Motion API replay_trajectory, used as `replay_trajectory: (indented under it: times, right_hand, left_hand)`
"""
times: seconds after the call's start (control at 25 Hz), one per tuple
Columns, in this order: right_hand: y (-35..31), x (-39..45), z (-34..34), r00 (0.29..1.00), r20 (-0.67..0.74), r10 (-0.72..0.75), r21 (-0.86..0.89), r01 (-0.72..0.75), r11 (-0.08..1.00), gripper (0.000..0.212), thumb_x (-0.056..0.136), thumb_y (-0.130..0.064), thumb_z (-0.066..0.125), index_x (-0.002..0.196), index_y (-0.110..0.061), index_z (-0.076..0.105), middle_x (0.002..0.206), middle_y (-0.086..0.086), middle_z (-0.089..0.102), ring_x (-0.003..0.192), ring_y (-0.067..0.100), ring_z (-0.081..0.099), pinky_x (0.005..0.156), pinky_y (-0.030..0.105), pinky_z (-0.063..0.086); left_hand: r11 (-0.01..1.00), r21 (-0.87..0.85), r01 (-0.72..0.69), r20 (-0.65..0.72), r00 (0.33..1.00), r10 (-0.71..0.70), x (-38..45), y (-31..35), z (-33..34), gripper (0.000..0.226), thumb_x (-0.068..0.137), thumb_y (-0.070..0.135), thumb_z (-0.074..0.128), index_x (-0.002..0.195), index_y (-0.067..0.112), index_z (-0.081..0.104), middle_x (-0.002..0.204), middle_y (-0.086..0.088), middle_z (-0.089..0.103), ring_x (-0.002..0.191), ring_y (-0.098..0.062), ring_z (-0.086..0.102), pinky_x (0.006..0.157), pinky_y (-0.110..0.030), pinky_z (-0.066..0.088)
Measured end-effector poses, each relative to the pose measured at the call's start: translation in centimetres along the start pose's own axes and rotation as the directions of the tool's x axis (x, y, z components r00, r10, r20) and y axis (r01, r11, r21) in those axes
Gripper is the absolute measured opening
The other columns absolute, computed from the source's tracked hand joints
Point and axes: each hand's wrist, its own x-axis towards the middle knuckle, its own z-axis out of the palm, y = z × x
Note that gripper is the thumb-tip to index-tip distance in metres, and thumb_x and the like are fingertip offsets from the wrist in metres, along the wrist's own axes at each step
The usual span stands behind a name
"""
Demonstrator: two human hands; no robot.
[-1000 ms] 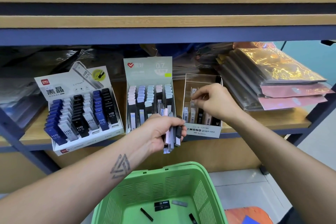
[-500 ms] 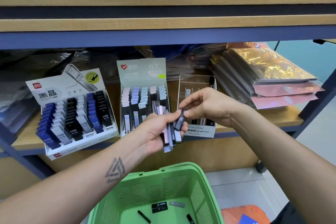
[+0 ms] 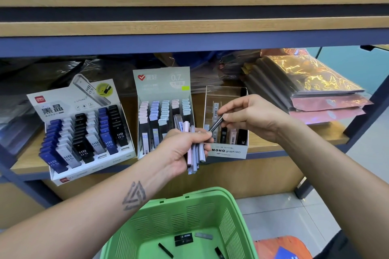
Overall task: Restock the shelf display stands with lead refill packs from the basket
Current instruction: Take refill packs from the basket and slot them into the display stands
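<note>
Lead refill packs point(image 3: 194, 149) are in a bunch in our left hand point(image 3: 179, 153), fingers closed around it. Our right hand point(image 3: 250, 115) pinches one dark pack point(image 3: 215, 124) before the Mono stand point(image 3: 226, 151), which looks only partly filled. Some packs remain in the green basket point(image 3: 229, 216), so much restocking is left.

Lower ends of the pack bundle point(image 3: 194, 147) are covered by the left hand point(image 3: 181, 151); basket point(image 3: 233, 216) is cut off by the bottom edge; small print on the MONO stand point(image 3: 228, 151) can't be read; items behind the stands are blurred
</note>
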Motion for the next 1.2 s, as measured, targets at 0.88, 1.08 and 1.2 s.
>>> replay_trajectory:
  times: [0.88, 1.08, 1.2]
  right_hand:
    - [-2.0, -1.6, -0.9, 0.963, -0.051, -0.263, -0.493, 0.205, 0.845, 0.035, 0.089, -0.002, 0.072, 0.116, -0.024, 0.074, 0.095, -0.003, 0.073, 0.082, 0.003, 0.070, 0.072, 0.013, 0.054]
    - [-1.5, -1.0, -1.7, 0.909, -0.272, -0.317, -0.438, 0.176, 0.882, 0.014, 0.083, -0.012, 0.082, 0.093, -0.019, 0.076, 0.087, -0.003, 0.075, 0.083, 0.008, 0.071, 0.076, 0.022, 0.058]
    - [-1.6, -0.9, -1.8, 0.884, -0.317, -0.343, -0.447, 0.180, 0.876, 0.013, 0.080, -0.014, 0.085, 0.090, -0.020, 0.078, 0.086, -0.005, 0.073, 0.080, 0.005, 0.068, 0.070, 0.018, 0.055]
  left_hand:
    - [0.994, 0.004, -0.105, -0.001, 0.994, 0.105, 0.2, 0.3, 1.1, 0.014, 0.082, -0.006, 0.074, 0.094, -0.004, 0.068, 0.075, -0.019, 0.069, 0.053, -0.019, 0.062, 0.052, -0.027, 0.053]
    - [0.999, -0.002, -0.047, -0.017, 0.999, 0.047, 0.3, 0.2, 0.8, 0.019, 0.080, -0.006, 0.075, 0.098, -0.008, 0.068, 0.072, -0.019, 0.069, 0.054, -0.020, 0.064, 0.051, -0.027, 0.055]
    - [0.999, -0.004, -0.048, -0.023, 0.999, 0.048, 0.5, 0.3, 0.9, 0.022, 0.081, -0.007, 0.075, 0.101, -0.009, 0.068, 0.073, -0.019, 0.069, 0.054, -0.019, 0.064, 0.050, -0.026, 0.055]
